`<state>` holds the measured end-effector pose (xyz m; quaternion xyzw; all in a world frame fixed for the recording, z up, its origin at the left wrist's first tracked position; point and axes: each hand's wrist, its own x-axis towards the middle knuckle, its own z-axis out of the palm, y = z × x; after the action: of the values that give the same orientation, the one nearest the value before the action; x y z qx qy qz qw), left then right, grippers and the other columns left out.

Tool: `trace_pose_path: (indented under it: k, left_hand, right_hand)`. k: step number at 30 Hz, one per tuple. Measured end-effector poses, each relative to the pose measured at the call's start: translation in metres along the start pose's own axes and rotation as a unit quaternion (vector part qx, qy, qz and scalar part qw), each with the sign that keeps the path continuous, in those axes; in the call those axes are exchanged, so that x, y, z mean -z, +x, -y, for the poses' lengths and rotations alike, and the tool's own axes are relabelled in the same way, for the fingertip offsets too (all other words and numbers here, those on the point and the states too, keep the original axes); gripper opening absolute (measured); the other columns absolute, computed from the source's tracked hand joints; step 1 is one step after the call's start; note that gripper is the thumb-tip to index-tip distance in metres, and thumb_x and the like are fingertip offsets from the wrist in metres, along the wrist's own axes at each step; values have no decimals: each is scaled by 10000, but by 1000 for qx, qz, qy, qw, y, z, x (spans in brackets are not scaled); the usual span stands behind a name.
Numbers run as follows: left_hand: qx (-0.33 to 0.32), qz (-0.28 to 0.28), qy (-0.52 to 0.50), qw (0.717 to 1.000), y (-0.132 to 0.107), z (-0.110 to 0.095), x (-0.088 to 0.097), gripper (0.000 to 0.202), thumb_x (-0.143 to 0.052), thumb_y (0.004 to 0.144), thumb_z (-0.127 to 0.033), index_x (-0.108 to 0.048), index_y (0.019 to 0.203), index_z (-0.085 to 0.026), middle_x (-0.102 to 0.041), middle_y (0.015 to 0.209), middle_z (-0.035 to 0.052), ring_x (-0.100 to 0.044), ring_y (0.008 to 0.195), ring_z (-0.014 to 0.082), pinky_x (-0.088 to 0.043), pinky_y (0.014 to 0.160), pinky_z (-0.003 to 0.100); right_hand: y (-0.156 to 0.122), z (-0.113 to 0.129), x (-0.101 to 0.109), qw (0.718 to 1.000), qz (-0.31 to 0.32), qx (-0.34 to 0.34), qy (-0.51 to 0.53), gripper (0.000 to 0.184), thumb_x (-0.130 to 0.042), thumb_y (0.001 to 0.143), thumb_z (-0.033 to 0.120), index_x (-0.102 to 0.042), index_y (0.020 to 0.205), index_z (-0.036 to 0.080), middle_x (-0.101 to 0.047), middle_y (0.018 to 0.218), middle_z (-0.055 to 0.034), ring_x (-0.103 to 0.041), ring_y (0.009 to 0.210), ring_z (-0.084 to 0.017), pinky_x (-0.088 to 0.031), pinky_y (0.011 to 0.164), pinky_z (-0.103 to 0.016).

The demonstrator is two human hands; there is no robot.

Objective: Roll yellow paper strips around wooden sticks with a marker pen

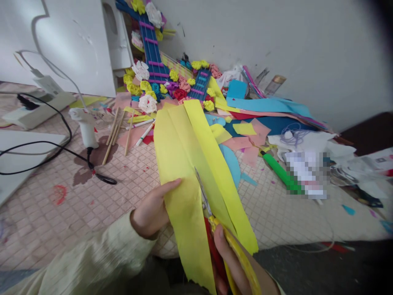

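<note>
A long sheet of yellow crepe paper stretches away from me over the table, with a brighter folded strip along its right side. My left hand grips the paper's left edge, thumb on top and the other fingers hidden beneath. In my right hand is a pair of scissors with yellow and red handles. Its blades lie in a cut running up the middle of the paper, and the near part is split into two strips. The lower blade is partly hidden by the paper.
Decorated blue guitar shapes with paper flowers stand against the wall. A white glue gun, wooden sticks and a power strip lie left. Coloured paper scraps, a green tube and a black-handled tool are right.
</note>
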<state>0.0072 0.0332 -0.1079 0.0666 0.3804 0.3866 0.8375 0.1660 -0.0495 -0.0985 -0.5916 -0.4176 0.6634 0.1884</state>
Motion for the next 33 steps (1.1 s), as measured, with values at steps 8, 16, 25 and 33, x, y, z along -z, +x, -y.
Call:
trace_pose_path:
  k: [8,16,25,33]
  left_hand:
    - [10,-16,-7,1000,0,-2,-2,249,-435,842,-153,-656,888,-47,-706,786,105,-649,691,189,-461,786,338]
    - [25,17,-14,999,1,-1,2,242,-450,825,-170,-655,866,-49,-707,765,108,-651,677,194,-462,767,332]
    - [-34,-10,-32,999,1,-13,-2,275,-461,798,-222,-636,953,-77,-705,720,79,-646,627,192,-475,660,290]
    - [-24,-11,9,1000,-2,-11,-18,294,-413,845,-203,-638,926,-33,-708,769,109,-657,667,199,-483,697,293]
  right_hand:
    - [7,-8,-7,999,-23,-47,-9,662,-250,674,802,-464,617,178,-333,346,64,-292,268,-33,-211,270,-148]
    - [7,-11,-8,996,-25,-76,33,699,-299,608,833,-474,731,167,-361,342,83,-275,249,-21,-187,251,-118]
    - [-4,-1,-5,997,42,-37,58,666,-267,694,782,-403,475,168,-352,405,38,-322,356,-46,-250,361,-178]
    - [-5,-13,8,984,77,18,161,556,-401,726,699,-531,625,169,-472,490,36,-424,434,-68,-393,470,-179]
